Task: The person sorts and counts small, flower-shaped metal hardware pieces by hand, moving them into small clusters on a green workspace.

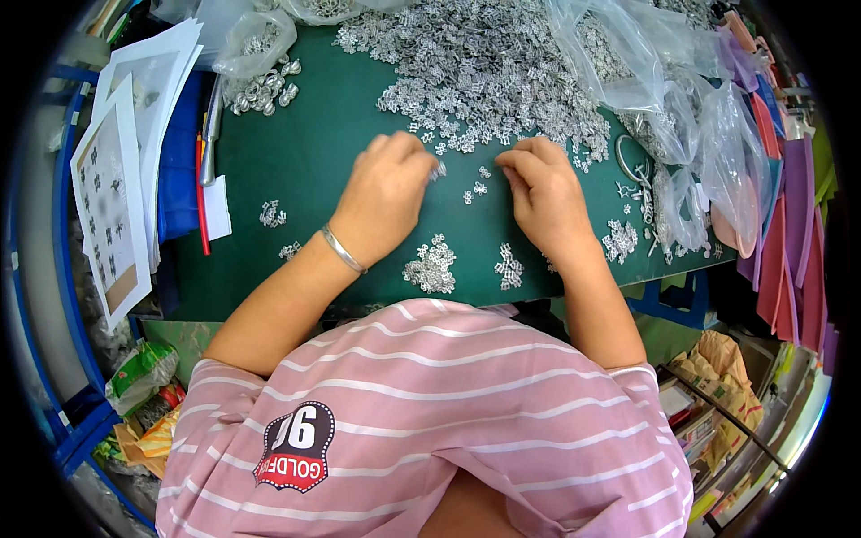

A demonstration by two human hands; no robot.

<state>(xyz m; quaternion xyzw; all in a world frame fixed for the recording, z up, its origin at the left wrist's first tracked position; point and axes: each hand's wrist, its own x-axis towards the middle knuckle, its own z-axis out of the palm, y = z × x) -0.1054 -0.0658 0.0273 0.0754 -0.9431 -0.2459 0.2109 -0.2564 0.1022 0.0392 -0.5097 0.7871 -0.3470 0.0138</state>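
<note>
My left hand (384,193), with a silver bangle (343,249) at its wrist, is closed in a pinch. A small silver metal piece (438,170) shows at its fingertips. Across a narrow gap, my right hand (549,195) has thumb and forefinger pressed together; what they hold, if anything, is too small to make out. Between the hands lie a few loose metal pieces (480,188). A large heap of the same openwork silver pieces (484,72) spreads beyond both hands. Closer to me sit a small pile (430,266) and a smaller one (508,267).
The green tabletop (314,108) also bears ring-like silver parts (266,90) beside a plastic bag (256,45). Printed sheets (117,197) and a red pen (203,197) lie left. Clear bags (691,152) and another small pile (620,240) are at right.
</note>
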